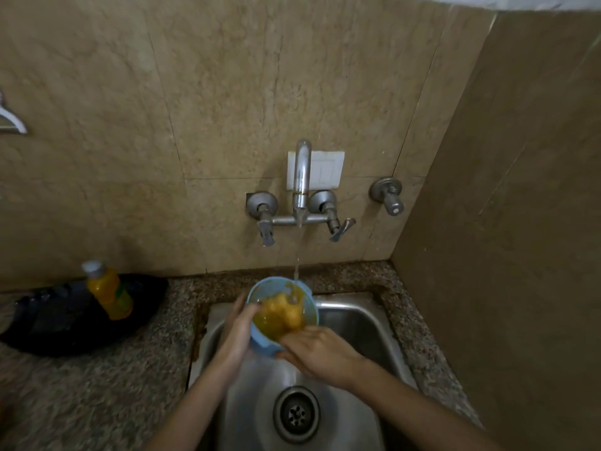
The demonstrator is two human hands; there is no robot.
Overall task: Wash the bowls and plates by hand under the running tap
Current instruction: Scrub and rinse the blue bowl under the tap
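A light blue bowl is held over the steel sink, tilted toward me, under a thin stream from the wall tap. My left hand grips the bowl's left rim and side. My right hand reaches over the near rim, its fingers inside the bowl, hidden among yellow-orange residue or a sponge; I cannot tell which. Water lands on that yellow mass. The image is blurred around the hands.
A yellow bottle with a grey cap stands on a black pan or plate on the speckled granite counter at left. The drain lies below the hands. Two tap levers and a separate valve project from the tiled wall.
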